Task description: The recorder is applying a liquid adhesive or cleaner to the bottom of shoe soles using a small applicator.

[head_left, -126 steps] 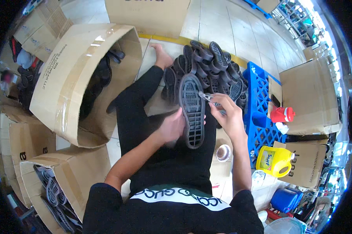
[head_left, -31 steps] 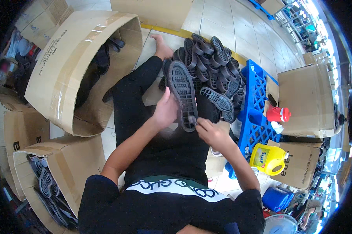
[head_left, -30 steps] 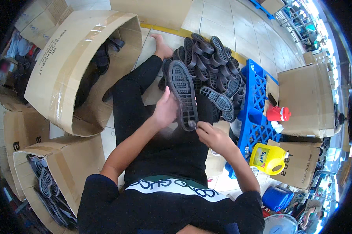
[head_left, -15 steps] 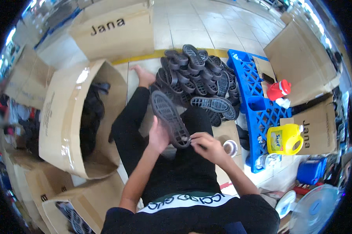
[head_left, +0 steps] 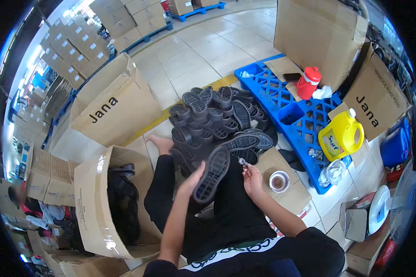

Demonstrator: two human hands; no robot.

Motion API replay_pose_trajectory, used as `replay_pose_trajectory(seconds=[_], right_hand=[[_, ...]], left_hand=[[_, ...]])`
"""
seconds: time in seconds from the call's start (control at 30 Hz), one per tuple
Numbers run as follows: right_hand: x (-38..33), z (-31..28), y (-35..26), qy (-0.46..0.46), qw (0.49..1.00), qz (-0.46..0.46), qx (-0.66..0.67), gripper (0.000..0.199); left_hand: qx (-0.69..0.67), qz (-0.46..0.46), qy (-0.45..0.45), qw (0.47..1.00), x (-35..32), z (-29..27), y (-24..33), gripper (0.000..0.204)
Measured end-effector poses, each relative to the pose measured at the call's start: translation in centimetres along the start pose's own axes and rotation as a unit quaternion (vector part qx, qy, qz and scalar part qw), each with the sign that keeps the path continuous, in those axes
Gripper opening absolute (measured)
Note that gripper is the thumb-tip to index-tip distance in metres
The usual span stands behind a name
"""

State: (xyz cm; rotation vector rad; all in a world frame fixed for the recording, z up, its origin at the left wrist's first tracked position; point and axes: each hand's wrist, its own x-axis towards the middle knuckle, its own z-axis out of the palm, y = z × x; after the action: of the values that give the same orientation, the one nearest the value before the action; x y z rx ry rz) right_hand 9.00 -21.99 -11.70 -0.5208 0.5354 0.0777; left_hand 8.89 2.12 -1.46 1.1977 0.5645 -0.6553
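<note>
- Your left hand (head_left: 191, 177) holds a black shoe sole (head_left: 211, 174) tread up over your lap. The fingers are wrapped on its near left edge, closed on it.
- The sole's long axis runs diagonally, from its low end near your left wrist up and to the right; the top end lies just left of your right fingers.
- Your right hand (head_left: 252, 177) sits just right of the sole's upper half, fingers pinched together on a small brush-like tool (head_left: 241, 161) whose tip points up and left toward the sole's top end. The right hand is the nearer one to that end; the left is nearer the middle and heel.
- A small round tin (head_left: 279, 181) of brownish stuff rests on a cardboard sheet (head_left: 281, 196) just right of your right hand.
- Beyond the fingers of both hands lies a heap of black soles (head_left: 217, 115) on the floor, touching the blue pallet (head_left: 281, 99) farther right, which carries a yellow jug (head_left: 341, 136) and a red bottle (head_left: 307, 83).
- Left of your left arm an open carton (head_left: 95, 203) holds more dark shoe parts.
- Hard to tell: what the tool's tip is and whether it touches the sole. The underside of the sole is hidden, and your left thumb is behind it.
</note>
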Motion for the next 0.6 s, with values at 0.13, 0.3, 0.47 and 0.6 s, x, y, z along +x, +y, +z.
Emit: replay_pose_trajectory(seconds=[0.13, 0.3, 0.47, 0.6], right_hand=[[0.4, -0.8, -0.9, 0.02, 1.0, 0.022, 0.01, 0.007], [0.6, -0.4, -1.4, 0.027, 0.999, 0.027, -0.012, 0.007], [0.9, 0.3, 0.1, -0.028, 0.999, 0.037, -0.024, 0.012], [3.4, -2.6, -1.1, -0.103, 0.988, 0.106, -0.033, 0.022]], left_hand=[[0.155, -0.016, -0.209, 0.965, 11.0, -1.1, 7.1, 0.064], [0.179, 0.146, 0.112, 0.967, 16.0, -3.7, 11.9, 0.052], [0.048, 0.181, 0.181, 0.966, 10.9, -15.7, 5.2, 0.052], [-0.068, 0.211, 0.199, 0.955, 2.9, -22.5, -4.3, 0.053]])
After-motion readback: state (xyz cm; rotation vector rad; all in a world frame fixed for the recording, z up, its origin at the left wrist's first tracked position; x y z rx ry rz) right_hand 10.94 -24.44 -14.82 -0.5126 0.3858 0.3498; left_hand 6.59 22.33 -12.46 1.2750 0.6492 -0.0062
